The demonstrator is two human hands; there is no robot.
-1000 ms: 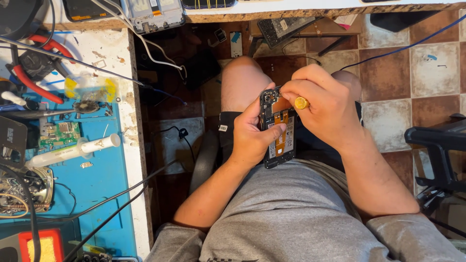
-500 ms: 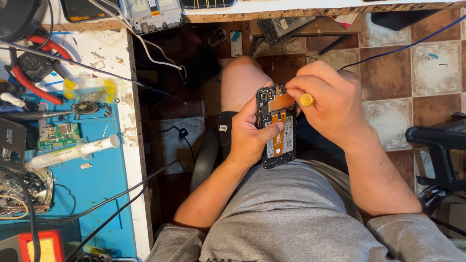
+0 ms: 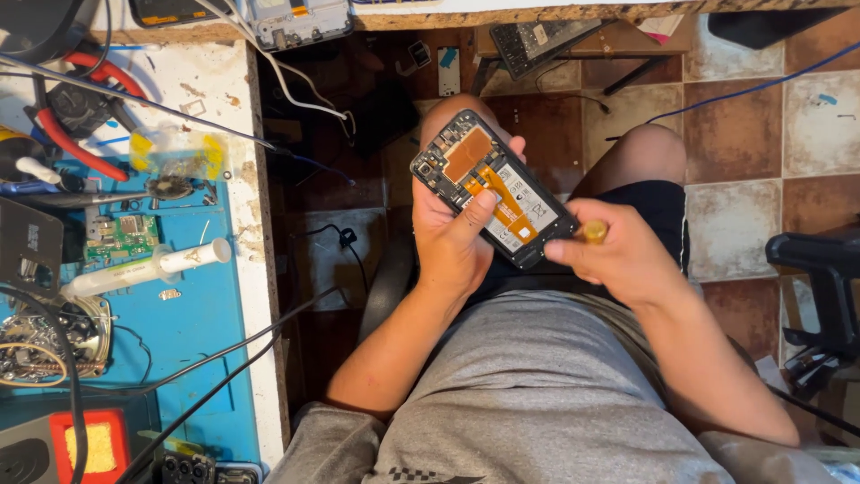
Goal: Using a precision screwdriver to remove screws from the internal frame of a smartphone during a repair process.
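Note:
My left hand [image 3: 452, 237] holds an opened smartphone [image 3: 493, 188] with its back cover off, showing an orange flex cable and a white battery. The left thumb lies across the phone's middle. My right hand [image 3: 618, 255] grips a small yellow-handled tool [image 3: 593, 232], whose tip sits at the phone's lower right end. Both hands hover over my lap, above bare knees and a grey shirt.
A workbench stands at the left with a blue mat [image 3: 193, 323], a white syringe [image 3: 148, 267], a green circuit board [image 3: 121, 237], red-handled pliers [image 3: 81, 143] and cables. Another phone frame [image 3: 300, 20] lies on the bench's far edge. A black chair part [image 3: 820, 260] is at right.
The phone has tilted so its length runs diagonally. My right hand moved from the phone's top end down to its lower right end, still holding the tool.

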